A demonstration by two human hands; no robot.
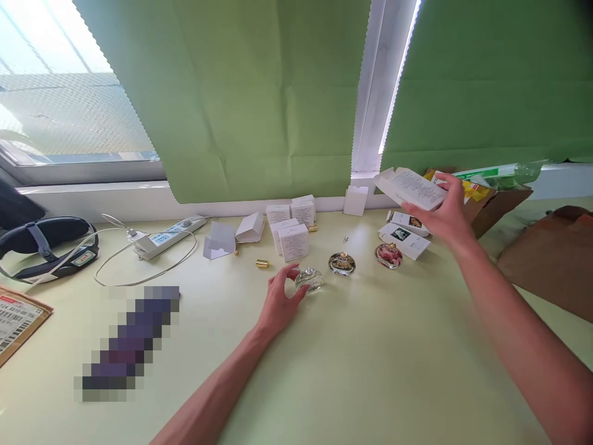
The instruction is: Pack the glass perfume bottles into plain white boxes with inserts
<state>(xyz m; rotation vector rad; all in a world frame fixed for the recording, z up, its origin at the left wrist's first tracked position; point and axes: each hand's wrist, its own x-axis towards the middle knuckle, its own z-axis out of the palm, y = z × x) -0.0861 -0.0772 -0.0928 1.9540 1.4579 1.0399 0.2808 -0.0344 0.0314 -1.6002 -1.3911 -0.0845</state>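
My left hand [281,298] has thumb and fingers closed around the sides of a clear glass perfume bottle [311,280] on the table. In my right hand [447,210], raised at the right, is a white printed carton [414,188], tilted above the table. Beside the clear bottle sit a perfume bottle with a dark pattern [341,264] and one with a red-pink pattern [388,256]. Below the raised carton lie white boxes with flower pictures [410,242]. A gold cap [262,264] lies left of my left hand.
Several white cartons [293,242] stand behind my left hand, with unfolded card [219,240] to their left. A power strip [169,238], a cable and a black headset [55,247] are at the left. A cardboard box [498,210] and brown paper bag [553,259] fill the right.
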